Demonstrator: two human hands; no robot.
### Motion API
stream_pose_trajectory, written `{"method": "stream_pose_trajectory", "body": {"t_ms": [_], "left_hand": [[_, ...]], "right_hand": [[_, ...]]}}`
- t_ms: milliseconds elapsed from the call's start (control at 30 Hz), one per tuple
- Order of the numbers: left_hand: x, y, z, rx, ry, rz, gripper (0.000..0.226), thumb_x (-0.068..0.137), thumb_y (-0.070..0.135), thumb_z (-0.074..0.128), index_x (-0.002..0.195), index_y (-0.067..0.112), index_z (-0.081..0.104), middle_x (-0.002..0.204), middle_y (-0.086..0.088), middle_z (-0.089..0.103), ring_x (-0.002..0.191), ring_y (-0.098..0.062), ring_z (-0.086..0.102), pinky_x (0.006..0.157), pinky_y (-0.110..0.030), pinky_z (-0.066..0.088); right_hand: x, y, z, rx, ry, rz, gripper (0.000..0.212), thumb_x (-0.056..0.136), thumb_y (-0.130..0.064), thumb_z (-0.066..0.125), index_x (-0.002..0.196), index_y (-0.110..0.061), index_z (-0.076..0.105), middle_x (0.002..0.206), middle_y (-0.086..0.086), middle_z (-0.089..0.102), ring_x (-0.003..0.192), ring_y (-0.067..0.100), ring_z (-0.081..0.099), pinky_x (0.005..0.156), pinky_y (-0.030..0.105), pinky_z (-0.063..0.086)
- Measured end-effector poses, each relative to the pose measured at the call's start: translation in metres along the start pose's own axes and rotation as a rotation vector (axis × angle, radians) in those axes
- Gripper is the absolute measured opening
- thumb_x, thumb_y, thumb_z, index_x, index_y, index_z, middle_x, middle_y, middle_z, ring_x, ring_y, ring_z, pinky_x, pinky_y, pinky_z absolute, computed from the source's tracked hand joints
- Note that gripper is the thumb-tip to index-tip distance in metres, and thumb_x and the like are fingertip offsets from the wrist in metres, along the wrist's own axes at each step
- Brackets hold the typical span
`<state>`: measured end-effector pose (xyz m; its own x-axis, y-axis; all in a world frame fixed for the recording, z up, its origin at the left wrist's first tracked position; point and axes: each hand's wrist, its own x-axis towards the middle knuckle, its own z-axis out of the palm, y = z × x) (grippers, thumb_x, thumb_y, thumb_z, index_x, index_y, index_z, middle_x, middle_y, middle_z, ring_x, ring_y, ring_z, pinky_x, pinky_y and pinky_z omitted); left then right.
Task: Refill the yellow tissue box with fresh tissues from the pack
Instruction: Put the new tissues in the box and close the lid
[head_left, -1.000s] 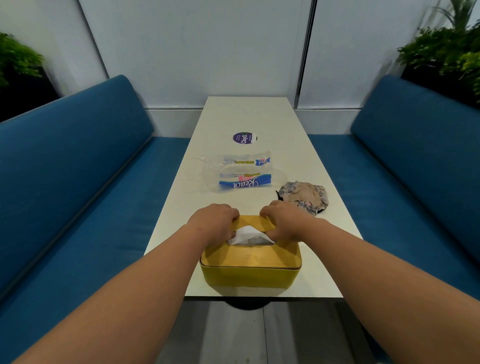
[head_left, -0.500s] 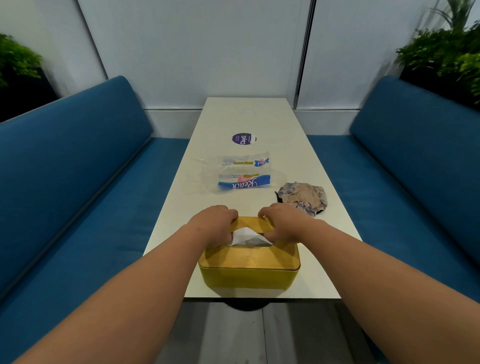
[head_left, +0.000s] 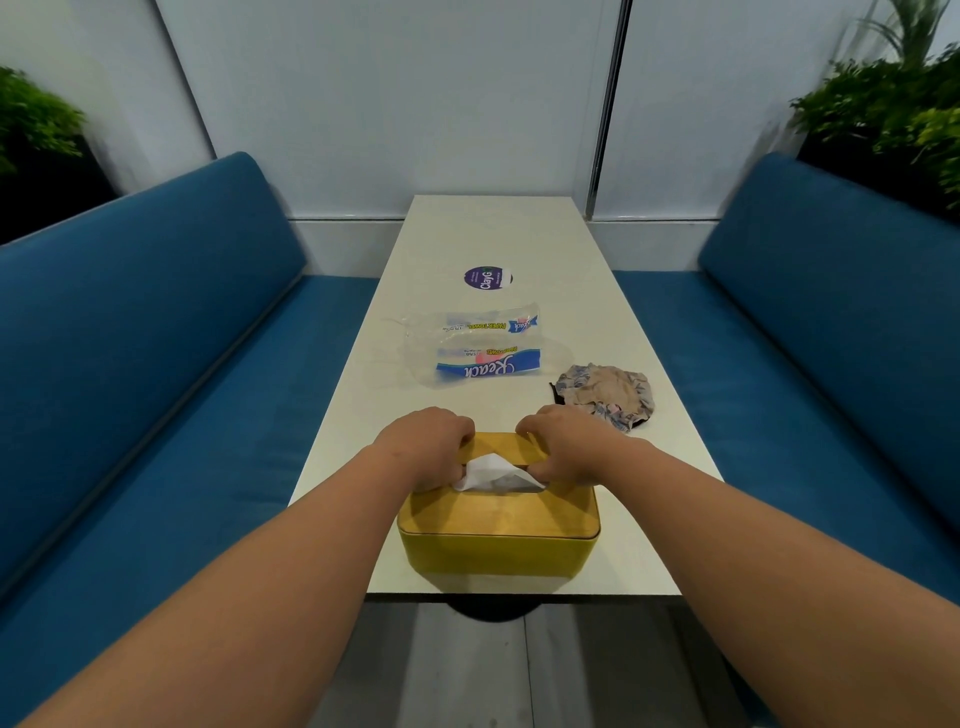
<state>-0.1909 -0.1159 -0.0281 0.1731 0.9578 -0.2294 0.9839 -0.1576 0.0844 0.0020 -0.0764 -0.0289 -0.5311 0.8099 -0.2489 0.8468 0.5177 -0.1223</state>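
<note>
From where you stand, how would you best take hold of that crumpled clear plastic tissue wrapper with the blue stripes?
Pinch the clear plastic tissue wrapper from above at its raised near edge by the blue band: it lies flat, limp and apparently empty on the white table, so a side grasp would probably just push it along.

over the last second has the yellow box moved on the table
No. The yellow tissue box sits at the same near table edge, both hands on it.

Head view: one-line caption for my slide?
Both hands, left and right, grip the yellow tissue box lid beside a protruding tissue.
</note>
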Motion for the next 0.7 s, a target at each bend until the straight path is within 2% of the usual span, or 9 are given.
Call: {"method": "stream_pose_trajectory", "body": {"t_ms": [533, 700], "left_hand": [[-0.0028, 0.003, -0.004, 0.015, -0.007, -0.015, 0.047, 0.092, 0.028, 0.064, 0.137, 0.026, 0.05, 0.128, -0.002, 0.06, 0.111, -0.021, 0.057, 0.094, -0.03, 0.048], [-0.0015, 0.0035, -0.0017, -0.027, -0.011, -0.04, 0.064, 0.089, 0.026, 0.069, 0.146, 0.027, 0.039, 0.141, -0.002, 0.053, 0.124, -0.025, 0.052, 0.101, -0.035, 0.045]], "right_hand": [[-0.0033, -0.0007, -0.001, 0.003, -0.003, 0.027, 0.063, 0.088, -0.045, 0.063, 0.144, -0.026, 0.041, 0.137, 0.004, 0.05, 0.122, 0.022, 0.048, 0.099, 0.033, 0.043], [-0.0038, 0.0005, -0.001, 0.017, 0.006, 0.105, 0.071, 0.082, -0.05, 0.068, 0.143, -0.024, 0.043, 0.136, 0.004, 0.052, 0.121, 0.022, 0.049, 0.099, 0.033, 0.044]]}}
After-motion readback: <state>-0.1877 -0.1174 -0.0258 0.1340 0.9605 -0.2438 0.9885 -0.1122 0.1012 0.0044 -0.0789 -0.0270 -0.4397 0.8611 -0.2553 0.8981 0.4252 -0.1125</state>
